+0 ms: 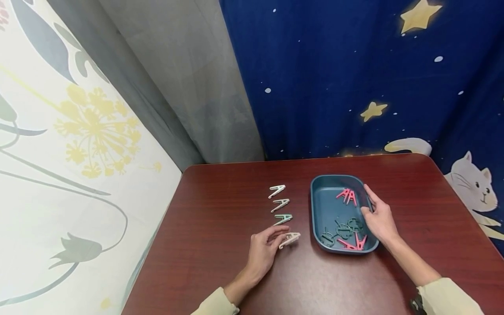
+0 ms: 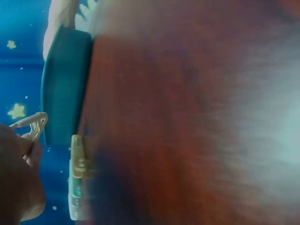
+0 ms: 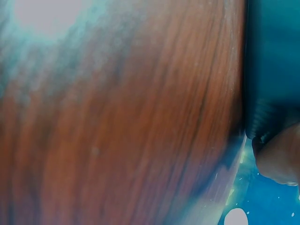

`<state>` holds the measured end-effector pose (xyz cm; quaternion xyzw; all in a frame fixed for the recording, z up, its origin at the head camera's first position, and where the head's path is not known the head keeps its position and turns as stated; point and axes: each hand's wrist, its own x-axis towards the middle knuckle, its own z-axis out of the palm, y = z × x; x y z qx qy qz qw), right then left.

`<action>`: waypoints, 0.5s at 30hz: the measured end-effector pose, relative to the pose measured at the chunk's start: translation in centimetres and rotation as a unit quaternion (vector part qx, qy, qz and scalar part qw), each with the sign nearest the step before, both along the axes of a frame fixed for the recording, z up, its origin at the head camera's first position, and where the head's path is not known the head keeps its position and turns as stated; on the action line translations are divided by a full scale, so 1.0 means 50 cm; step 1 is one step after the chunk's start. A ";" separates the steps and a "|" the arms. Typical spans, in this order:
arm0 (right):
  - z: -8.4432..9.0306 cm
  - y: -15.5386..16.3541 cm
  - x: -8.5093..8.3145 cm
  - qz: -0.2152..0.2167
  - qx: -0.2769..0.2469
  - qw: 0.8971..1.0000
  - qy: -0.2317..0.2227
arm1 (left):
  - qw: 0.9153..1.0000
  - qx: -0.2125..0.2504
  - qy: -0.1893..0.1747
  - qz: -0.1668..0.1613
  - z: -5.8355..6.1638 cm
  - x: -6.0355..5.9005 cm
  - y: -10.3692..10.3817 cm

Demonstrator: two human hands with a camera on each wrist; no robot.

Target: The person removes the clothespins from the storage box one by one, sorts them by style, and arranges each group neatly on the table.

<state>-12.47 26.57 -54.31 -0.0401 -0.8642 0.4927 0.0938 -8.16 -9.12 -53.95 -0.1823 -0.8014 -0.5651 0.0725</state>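
Observation:
My left hand (image 1: 263,250) pinches a cream clothespin (image 1: 290,239) between thumb and fingers; the same clothespin (image 2: 35,124) shows at the left of the left wrist view. Just beyond that hand lie a green clothespin (image 1: 283,218), a pale clothespin (image 1: 280,204) and a white clothespin (image 1: 277,190), lined up in a column. With thumb inside and fingers outside, my right hand (image 1: 381,221) grips the right wall of a dark blue tray (image 1: 323,205). Inside the tray are pink clothespins (image 1: 347,196) and several dark green round clips (image 1: 344,230); more pink clothespins (image 1: 354,243) lie near its front.
The reddish-brown wooden table (image 1: 212,210) carries everything. A blue curtain (image 1: 315,87) with stars and a grey curtain (image 1: 189,78) hang behind its far edge. At the left stands a floral-patterned surface (image 1: 98,210).

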 end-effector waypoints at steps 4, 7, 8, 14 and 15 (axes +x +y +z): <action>0.001 0.000 0.000 0.001 -0.002 1.000 -0.002 | 0.999 -0.031 0.006 -0.013 -0.015 0.013 -0.012; 0.001 -0.001 0.000 0.001 -0.006 1.000 -0.003 | 0.998 -0.050 0.005 -0.024 -0.024 0.022 -0.020; 0.001 -0.001 0.000 0.001 -0.007 1.000 -0.004 | 0.998 -0.053 0.003 -0.027 -0.027 0.025 -0.022; -0.001 0.000 0.001 0.001 -0.004 1.000 0.003 | 0.997 -0.070 0.027 -0.033 -0.038 0.041 -0.032; -0.001 0.001 0.001 0.000 -0.003 1.000 0.005 | 0.996 -0.076 0.035 -0.034 -0.039 0.042 -0.033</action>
